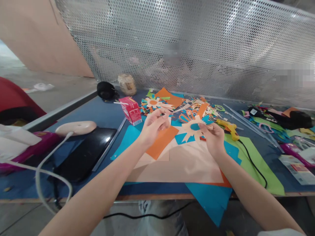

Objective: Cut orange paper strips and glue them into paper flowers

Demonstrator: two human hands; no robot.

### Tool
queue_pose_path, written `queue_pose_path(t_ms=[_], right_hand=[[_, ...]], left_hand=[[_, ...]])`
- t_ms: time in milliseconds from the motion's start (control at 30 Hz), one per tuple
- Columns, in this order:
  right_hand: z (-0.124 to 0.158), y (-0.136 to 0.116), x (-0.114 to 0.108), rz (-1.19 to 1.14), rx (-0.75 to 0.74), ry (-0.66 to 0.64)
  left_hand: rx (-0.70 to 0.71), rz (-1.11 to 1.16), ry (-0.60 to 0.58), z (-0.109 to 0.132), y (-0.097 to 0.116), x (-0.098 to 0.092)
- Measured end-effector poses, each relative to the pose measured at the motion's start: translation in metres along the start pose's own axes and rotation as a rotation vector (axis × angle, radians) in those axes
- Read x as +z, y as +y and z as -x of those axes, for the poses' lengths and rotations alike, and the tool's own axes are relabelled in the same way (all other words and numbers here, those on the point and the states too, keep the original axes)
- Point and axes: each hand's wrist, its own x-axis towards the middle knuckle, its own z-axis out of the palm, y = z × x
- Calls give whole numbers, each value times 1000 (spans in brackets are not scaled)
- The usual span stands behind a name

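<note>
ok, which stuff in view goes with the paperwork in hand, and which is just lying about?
Likely part of the job:
paper flower, held in the right hand
orange sheet
cream sheet
yellow glue gun, beside the right hand

Probably just lying about:
pink drink carton
flat black device
black round object

Diffuse, moderately bright light is falling across the bench [105,113]. Highlights are streaking the perforated screen [209,29] behind the far edge. Glare is forming on the black device [82,155] near the left edge. Soft shadows are lying on the pale sheet [177,170] by the near edge. Wide-angle distortion is stretching the outer areas; two pixelated patches [172,54] are masking screen detail.
</note>
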Motion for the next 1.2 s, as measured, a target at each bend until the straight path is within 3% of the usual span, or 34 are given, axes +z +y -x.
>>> queue_pose_path(t_ms=[233,400,600,733,900,1200], right_hand=[[-3,3,4,-155,181,-87],[5,-9,7,-36,209,-267],[9,-13,5,44,258,-393],[8,-12,7,17,277,-475],[8,-7,9,-23,309,-466],[5,-4,6,71,199,-411]], left_hand=[[142,-145,117,0,0,1],[237,-302,99,6,7,10],[83,-305,-44,9,4,13],[56,-338,-50,10,-4,11],[53,-303,-34,11,-3,13],[85,-293,-63,8,-2,10]])
